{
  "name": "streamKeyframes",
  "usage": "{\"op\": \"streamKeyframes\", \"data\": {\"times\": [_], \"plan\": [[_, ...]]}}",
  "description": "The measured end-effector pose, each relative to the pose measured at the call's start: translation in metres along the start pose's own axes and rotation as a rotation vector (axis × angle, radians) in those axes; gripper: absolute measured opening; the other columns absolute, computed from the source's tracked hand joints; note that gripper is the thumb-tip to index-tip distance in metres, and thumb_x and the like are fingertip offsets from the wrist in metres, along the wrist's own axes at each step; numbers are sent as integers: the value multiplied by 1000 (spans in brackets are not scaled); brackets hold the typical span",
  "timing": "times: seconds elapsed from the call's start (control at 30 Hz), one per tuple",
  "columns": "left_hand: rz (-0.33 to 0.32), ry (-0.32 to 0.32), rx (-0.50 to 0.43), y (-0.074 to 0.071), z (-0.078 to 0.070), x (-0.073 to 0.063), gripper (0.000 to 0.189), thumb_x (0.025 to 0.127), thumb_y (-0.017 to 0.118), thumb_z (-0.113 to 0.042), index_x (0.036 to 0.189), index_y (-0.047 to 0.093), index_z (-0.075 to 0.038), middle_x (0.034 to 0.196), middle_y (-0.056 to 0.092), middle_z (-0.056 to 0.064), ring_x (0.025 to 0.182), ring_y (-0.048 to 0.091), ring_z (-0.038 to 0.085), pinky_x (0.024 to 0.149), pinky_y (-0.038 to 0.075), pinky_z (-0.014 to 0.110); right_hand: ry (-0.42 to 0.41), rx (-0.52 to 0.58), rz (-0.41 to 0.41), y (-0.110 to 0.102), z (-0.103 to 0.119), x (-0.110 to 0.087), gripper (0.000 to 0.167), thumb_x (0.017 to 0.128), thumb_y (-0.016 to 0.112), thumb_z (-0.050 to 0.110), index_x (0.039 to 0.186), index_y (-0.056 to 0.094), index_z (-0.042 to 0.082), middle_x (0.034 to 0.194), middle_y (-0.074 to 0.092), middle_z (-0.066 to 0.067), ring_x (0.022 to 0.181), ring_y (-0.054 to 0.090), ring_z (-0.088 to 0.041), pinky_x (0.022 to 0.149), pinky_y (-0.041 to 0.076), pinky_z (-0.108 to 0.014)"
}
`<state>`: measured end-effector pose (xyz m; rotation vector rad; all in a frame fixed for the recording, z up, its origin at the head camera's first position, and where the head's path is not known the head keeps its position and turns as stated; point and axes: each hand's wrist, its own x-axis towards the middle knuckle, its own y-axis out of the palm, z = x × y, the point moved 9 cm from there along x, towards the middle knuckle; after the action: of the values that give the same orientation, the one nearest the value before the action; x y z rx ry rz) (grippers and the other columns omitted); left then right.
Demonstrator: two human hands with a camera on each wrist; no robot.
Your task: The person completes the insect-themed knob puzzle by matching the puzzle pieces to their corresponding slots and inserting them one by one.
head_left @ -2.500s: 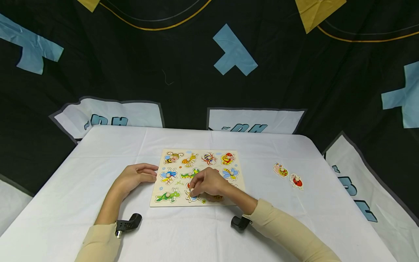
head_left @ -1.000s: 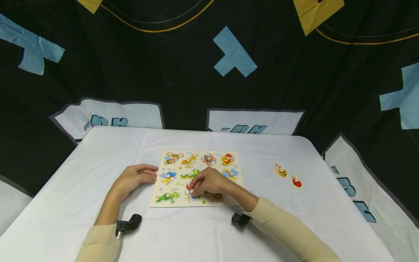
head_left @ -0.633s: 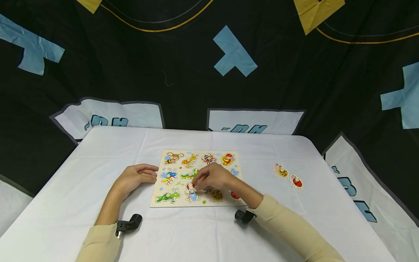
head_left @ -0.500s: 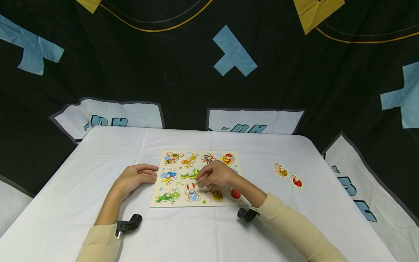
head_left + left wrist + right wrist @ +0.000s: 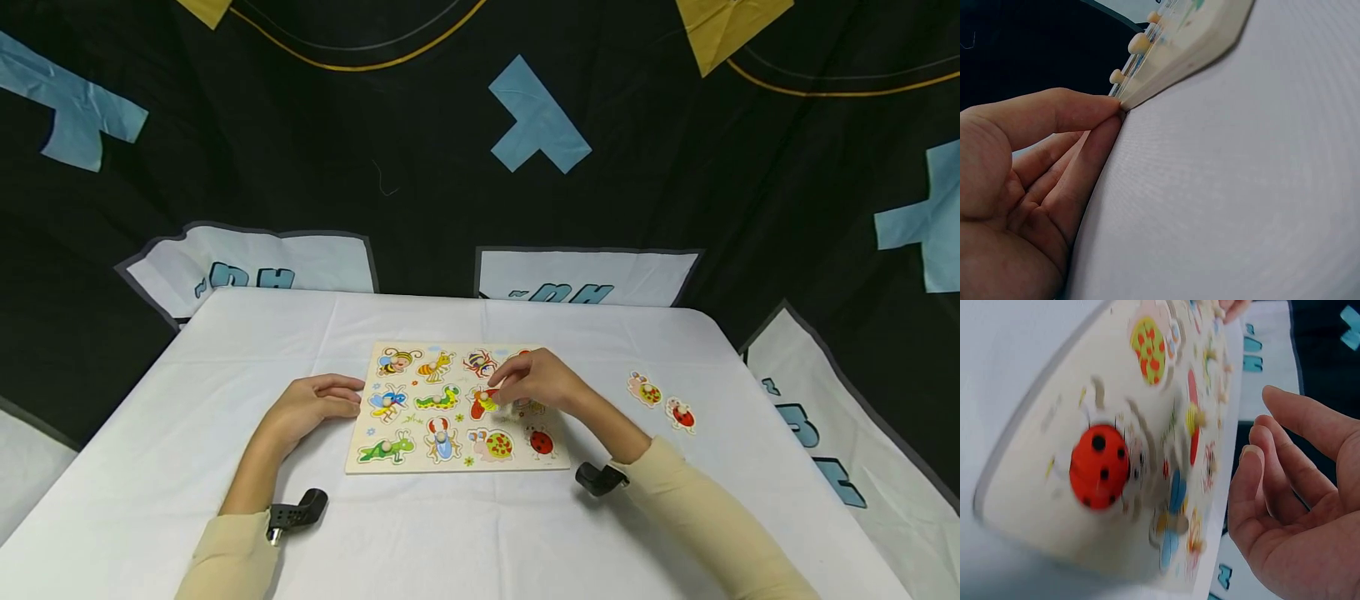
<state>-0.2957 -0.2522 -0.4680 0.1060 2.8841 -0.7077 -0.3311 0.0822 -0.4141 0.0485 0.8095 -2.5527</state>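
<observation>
My left hand (image 5: 306, 408) lies at the left edge of a wooden peg puzzle board (image 5: 408, 423), fingertips touching that edge. In the left wrist view, its thumb and fingers (image 5: 1063, 111) meet the board's side near the pegs. My right hand (image 5: 542, 379) hovers over the right part of the board, fingers loosely bent and holding nothing. In the right wrist view, its fingers (image 5: 1300, 425) are apart from the board. The beetle piece (image 5: 442, 442) sits in the bottom row. Beside it are a snail picture (image 5: 495, 445) and a ladybug picture (image 5: 540, 442), both without pegs.
A loose snail piece (image 5: 644, 389) and a loose ladybug piece (image 5: 680, 414) lie on the white tablecloth (image 5: 637, 337) to the right of the board. Behind the table hangs a black patterned cloth (image 5: 337, 150).
My right hand has let go of the beetle piece's peg, lifted, and moved right and away over the board. The left hand has stayed at the left edge.
</observation>
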Motion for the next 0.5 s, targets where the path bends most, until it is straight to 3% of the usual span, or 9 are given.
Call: {"op": "streamKeyframes", "data": {"times": [0.5], "plan": [[-5, -7, 11, 0, -1, 0, 50, 83, 81, -22, 130, 68, -10, 109, 77, 4, 105, 64, 11, 102, 38, 38, 119, 57, -124, -58, -37, -16, 31, 82, 83, 20, 110, 78, 9, 93, 76, -1, 87, 66, -19, 82, 55, -40]]}}
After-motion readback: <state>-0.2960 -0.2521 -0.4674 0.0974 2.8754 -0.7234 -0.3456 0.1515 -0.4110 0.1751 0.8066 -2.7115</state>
